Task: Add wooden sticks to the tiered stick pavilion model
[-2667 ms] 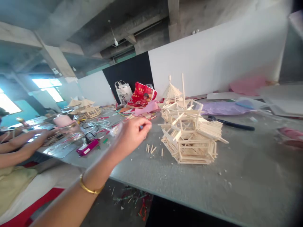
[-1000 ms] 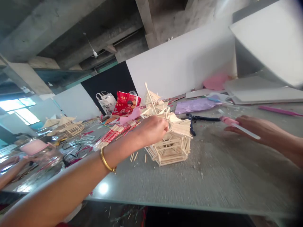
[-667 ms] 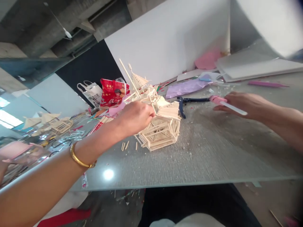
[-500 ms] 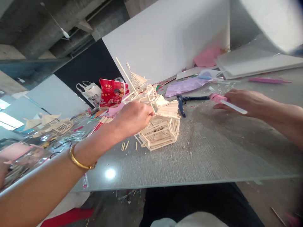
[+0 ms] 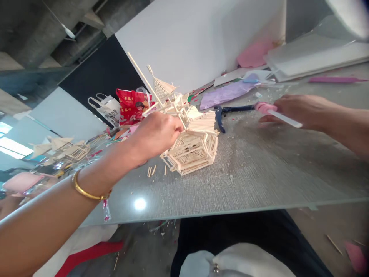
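My left hand (image 5: 161,129), a gold bangle on its wrist, is closed at the near side of a model building (image 5: 197,152) made of thin wooden sticks. Its fingertips pinch the framework at mid-height; the exact stick they hold is hidden. The model has a many-sided base, a slatted roof and a pointed top, with one long stick leaning up from it. My right hand (image 5: 296,111) is closed around the pink part of a dark blue glue gun (image 5: 239,109). A translucent glue stick (image 5: 286,119) juts out in front of that hand. The gun's blue end points towards the model.
Several short sticks (image 5: 151,170) lie left of the model on the glass-topped table (image 5: 248,181). Behind are a purple sheet (image 5: 227,94), a red bag (image 5: 134,105) and white boards (image 5: 317,57). Another stick model (image 5: 69,150) stands at far left, near a person's arm (image 5: 10,206).
The view has tilted and shifted slightly, so the table and model sit a little higher. My left hand stays at the model, and my right hand keeps its place at the glue gun.
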Demonstrator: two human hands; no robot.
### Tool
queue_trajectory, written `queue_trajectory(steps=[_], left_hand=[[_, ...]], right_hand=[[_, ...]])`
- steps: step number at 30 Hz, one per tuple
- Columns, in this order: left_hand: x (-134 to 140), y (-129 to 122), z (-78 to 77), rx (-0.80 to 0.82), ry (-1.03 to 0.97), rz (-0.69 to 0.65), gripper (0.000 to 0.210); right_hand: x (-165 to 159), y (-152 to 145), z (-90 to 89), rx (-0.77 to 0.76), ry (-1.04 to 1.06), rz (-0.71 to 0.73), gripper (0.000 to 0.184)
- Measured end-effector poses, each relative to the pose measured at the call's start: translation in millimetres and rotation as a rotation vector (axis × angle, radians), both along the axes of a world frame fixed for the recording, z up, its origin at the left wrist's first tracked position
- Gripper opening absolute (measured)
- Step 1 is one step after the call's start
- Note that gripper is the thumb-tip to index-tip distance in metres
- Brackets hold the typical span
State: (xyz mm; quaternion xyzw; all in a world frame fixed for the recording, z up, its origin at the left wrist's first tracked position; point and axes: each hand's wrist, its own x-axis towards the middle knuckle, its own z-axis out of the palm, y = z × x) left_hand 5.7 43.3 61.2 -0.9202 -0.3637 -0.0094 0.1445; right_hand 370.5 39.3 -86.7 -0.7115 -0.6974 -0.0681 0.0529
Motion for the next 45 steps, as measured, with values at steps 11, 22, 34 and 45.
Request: queue_trajectory(steps=[11, 22, 34, 45], left_hand=[[3.2, -2.9, 1.6, 0.107, 0.116, 0.07, 0.029], [-1.6, -3.5, 1.6, 0.08, 0.051, 0.054, 0.027], [-2.6, -1.3, -0.8, 0.107, 0.034, 0.04, 0.028], [-5.7, 0.8, -4.5, 0.121, 0.063, 0.037, 0.031]], right_hand=[[-2.8, 0.4, -1.3, 0.03, -0.017, -0.022, 0.059], [-4.5, 0.7, -0.3, 0.015, 0.044, -0.032, 0.057], [-7.1, -0.1, 0.7, 0.005, 0.076, -0.059, 0.064], [1.6, 4.4, -7.9, 0.069, 0.046, 0.008, 0.06]])
